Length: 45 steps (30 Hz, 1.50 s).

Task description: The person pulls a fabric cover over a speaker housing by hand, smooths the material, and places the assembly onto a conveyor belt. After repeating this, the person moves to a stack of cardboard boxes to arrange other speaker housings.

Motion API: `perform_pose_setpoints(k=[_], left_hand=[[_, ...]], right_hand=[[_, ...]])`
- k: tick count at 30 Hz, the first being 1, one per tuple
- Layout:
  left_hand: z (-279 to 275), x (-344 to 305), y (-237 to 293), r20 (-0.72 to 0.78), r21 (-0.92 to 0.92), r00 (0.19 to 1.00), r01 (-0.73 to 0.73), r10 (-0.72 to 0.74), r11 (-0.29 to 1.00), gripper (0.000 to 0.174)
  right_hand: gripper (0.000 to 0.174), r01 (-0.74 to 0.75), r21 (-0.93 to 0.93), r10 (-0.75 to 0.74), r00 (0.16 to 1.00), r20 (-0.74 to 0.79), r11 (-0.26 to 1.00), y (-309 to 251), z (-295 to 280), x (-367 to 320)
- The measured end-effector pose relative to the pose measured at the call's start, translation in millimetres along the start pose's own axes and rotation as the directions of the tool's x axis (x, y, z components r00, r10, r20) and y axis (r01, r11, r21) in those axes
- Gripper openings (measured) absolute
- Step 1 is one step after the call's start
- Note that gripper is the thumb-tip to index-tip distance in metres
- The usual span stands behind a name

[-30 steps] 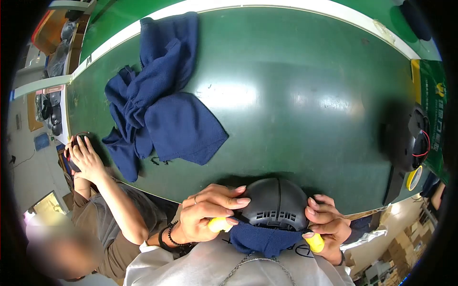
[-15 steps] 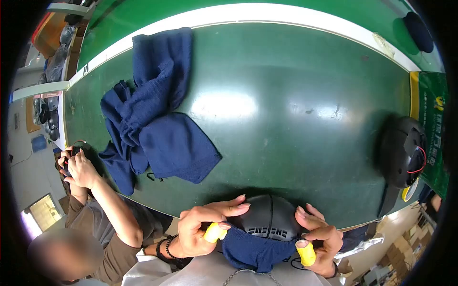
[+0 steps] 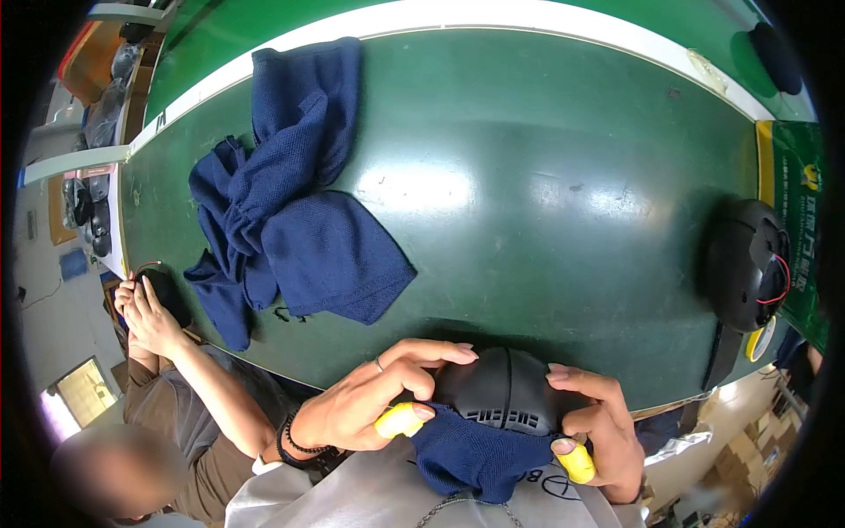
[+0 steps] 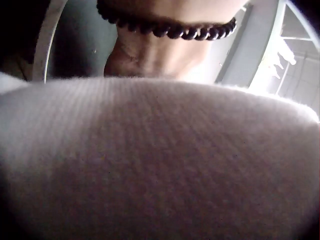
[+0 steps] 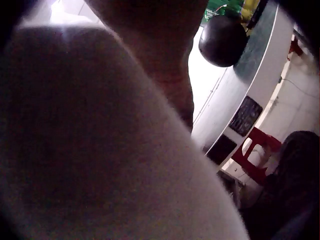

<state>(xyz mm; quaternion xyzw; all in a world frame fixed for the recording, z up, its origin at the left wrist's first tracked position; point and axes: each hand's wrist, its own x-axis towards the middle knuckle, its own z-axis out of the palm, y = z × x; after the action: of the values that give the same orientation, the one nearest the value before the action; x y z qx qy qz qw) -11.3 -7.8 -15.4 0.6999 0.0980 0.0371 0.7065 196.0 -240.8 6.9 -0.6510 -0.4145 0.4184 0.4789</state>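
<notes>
Holding the black shell [image 3: 480, 383] by the near edge of the surface [image 3: 546, 282], I have my left hand [image 3: 365, 405] and right hand [image 3: 607, 431] partly curled around opposite sides, thumbs on the navy cloth [image 3: 480, 453]; the seam [image 3: 508, 378] points away from me

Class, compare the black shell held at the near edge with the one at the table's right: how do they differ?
The held shell sits between the left hand and right hand; the other shell lies on the table, untouched.
A navy cloth borders the held shell; a red wire shows on the other shell.
Both are black and rounded.
</notes>
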Motion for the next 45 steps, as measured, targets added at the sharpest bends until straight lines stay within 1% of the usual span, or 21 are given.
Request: perform_pose_setpoints(k=[2, 7, 10, 12, 18, 20, 24, 27, 29, 30, 31, 32, 34, 35, 36, 38, 39, 40, 42, 43, 45], left_hand=[[-5.2, 4.2, 7.2, 0.071, 0.030, 0.996, 0.050, -0.052, 0.998, 0.017], [-15.7, 6.8, 18.7, 0.157, 0.220, 0.979, 0.091, -0.128, 0.971, 0.028], [-18.8, 11.7, 23.4, 0.182, 0.278, 0.974, 0.078, -0.133, 0.957, 0.033], [-18.8, 19.4, 27.4, 0.202, 0.259, 0.979, -0.011, -0.043, 0.966, 0.033], [-17.5, 23.3, 31.8, 0.226, 0.283, 0.973, -0.020, -0.046, 0.959, 0.031], [-14.0, 19.9, 26.0, 0.190, 0.314, 0.980, -0.117, 0.059, 0.942, 0.036], [1.0, 12.6, 22.6, 0.028, 0.425, 0.987, -0.153, 0.155, 0.892, 0.039], [8.9, 9.5, 21.4, -0.050, 0.433, 0.990, -0.098, 0.132, 0.896, 0.044], [15.4, 5.0, 17.5, -0.102, 0.422, 0.989, -0.052, 0.105, 0.905, 0.041], [18.3, 3.6, 16.2, -0.148, 0.409, 0.985, -0.016, 0.084, 0.912, 0.044], [19.6, 8.1, 27.0, -0.183, 0.392, 0.983, 0.079, -0.006, 0.917, 0.039], [19.6, 12.0, 32.2, -0.187, 0.391, 0.982, 0.083, -0.009, 0.916, 0.039], [16.9, 17.8, 38.1, -0.231, 0.253, 0.954, 0.247, -0.190, 0.935, 0.030], [13.2, 17.9, 38.0, -0.210, 0.194, 0.948, 0.282, -0.241, 0.940, 0.017], [10.3, 18.4, 39.1, -0.216, 0.206, 0.951, 0.267, -0.223, 0.941, 0.017], [3.8, 23.8, 39.4, -0.157, 0.125, 0.927, 0.360, -0.340, 0.924, 0.024], [6.3, 24.2, 38.1, -0.173, 0.095, 0.892, 0.437, -0.417, 0.895, 0.020], [7.1, 23.8, 32.1, -0.180, 0.104, 0.900, 0.418, -0.396, 0.902, 0.020], [11.4, 17.0, 21.7, -0.242, 0.102, 0.926, 0.320, -0.288, 0.942, 0.015], [11.7, 15.1, 22.8, -0.251, 0.105, 0.928, 0.309, -0.275, 0.945, 0.015], [13.2, 6.6, 25.3, -0.234, 0.221, 0.955, 0.232, -0.180, 0.947, 0.022]], right_hand=[[0.026, 0.084, -0.136, -0.071, 0.992, 0.101, 0.987, -0.4, -5.4, 3.9], [0.033, 0.059, -0.241, -0.026, 0.990, 0.137, 0.969, -5.1, -7.7, -1.1], [0.036, 0.084, -0.281, -0.041, 0.986, 0.159, 0.956, -6.6, -9.5, 1.6], [0.037, 0.112, -0.301, -0.062, 0.983, 0.173, 0.947, -9.3, -11.1, 4.4], [0.034, 0.197, -0.357, -0.141, 0.974, 0.177, 0.913, -12.7, -12.3, 15.4], [0.032, 0.228, -0.363, -0.195, 0.973, 0.126, 0.904, -10.0, -10.2, 14.9], [0.029, 0.199, -0.325, -0.198, 0.979, 0.035, 0.924, -5.8, -5.1, 11.3], [0.026, 0.154, -0.384, -0.181, 0.983, -0.035, 0.910, -10.5, -1.1, 11.4], [0.021, 0.001, -0.438, -0.039, 0.996, -0.078, 0.899, -20.1, 0.1, 9.7], [0.021, -0.002, -0.433, -0.033, 0.997, -0.074, 0.901, -24.3, 2.9, 11.3], [0.020, -0.085, -0.416, 0.032, 0.991, -0.132, 0.905, -28.9, 6.0, 14.1], [0.020, -0.164, -0.397, 0.093, 0.977, -0.192, 0.903, -31.7, 8.7, 17.5], [0.020, -0.207, -0.328, 0.130, 0.962, -0.241, 0.922, -32.3, 12.7, 25.9], [0.019, -0.248, -0.256, 0.170, 0.941, -0.293, 0.934, -32.8, 14.2, 30.2], [0.019, -0.231, -0.263, 0.149, 0.943, -0.297, 0.937, -36.0, 13.6, 34.5], [0.035, -0.375, 0.050, 0.376, 0.893, -0.247, 0.926, -46.2, 5.4, 47.9], [0.033, -0.501, -0.002, 0.501, 0.864, -0.052, 0.865, -49.3, -8.0, 47.9], [0.033, -0.484, -0.012, 0.482, 0.874, -0.061, 0.875, -45.6, -6.3, 50.6], [0.018, -0.239, -0.202, 0.200, 0.960, -0.198, 0.950, -30.6, 5.3, 46.4], [0.018, -0.226, -0.211, 0.185, 0.963, -0.196, 0.951, -26.2, 8.1, 41.6], [0.022, -0.017, -0.263, -0.049, 0.968, -0.244, 0.965, -17.7, 13.8, 26.3]])
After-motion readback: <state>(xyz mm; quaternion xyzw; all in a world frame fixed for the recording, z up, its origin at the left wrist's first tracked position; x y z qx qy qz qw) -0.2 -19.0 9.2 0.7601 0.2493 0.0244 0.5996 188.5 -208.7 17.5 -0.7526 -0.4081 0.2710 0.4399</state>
